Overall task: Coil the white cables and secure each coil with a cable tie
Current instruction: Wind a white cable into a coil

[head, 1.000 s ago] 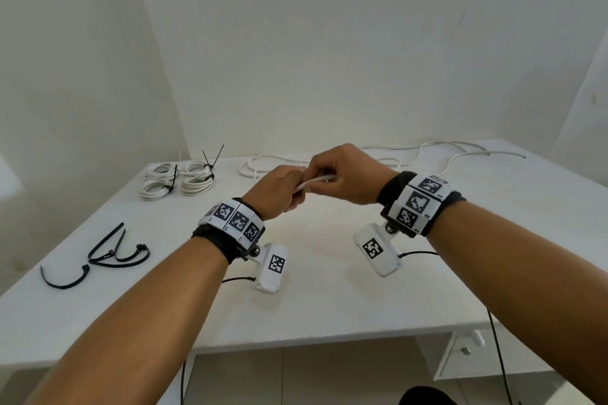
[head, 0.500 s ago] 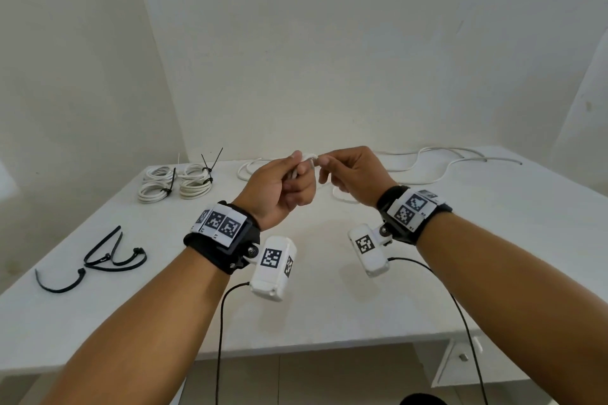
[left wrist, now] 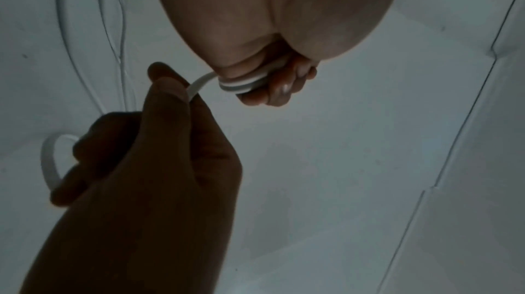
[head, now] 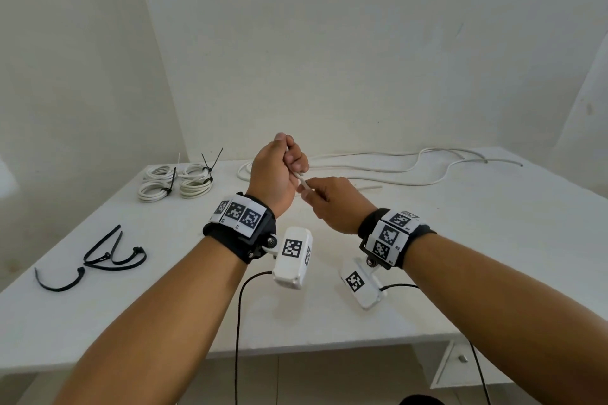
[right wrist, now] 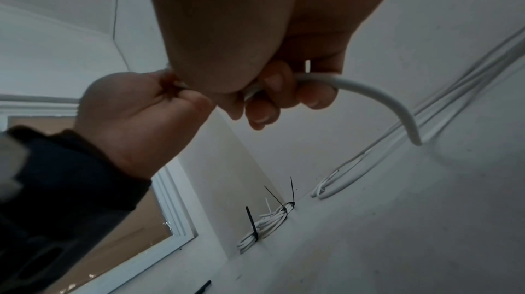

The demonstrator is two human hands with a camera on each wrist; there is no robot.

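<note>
My left hand [head: 283, 171] is raised above the table and grips a white cable [head: 301, 178] wound around its fingers; two turns of the cable [left wrist: 244, 84] show in the left wrist view. Just below and right of it, my right hand [head: 332, 199] pinches the same cable [right wrist: 369, 92], which bends away and down to the table. The loose white cable [head: 394, 171] snakes across the back of the table. Tied white coils [head: 177, 182] with black ties lie at the back left. Loose black cable ties [head: 105, 256] lie at the left.
The white table [head: 460, 273] meets the walls at the back and left, and its front edge lies under my forearms. A white drawer unit [head: 457, 362] stands under the table at the right. Black wrist-camera leads [head: 238, 322] hang over the front edge.
My left hand has risen and turned, with cable now wound on its fingers. My right hand has dropped below it and come nearer, still holding the cable.
</note>
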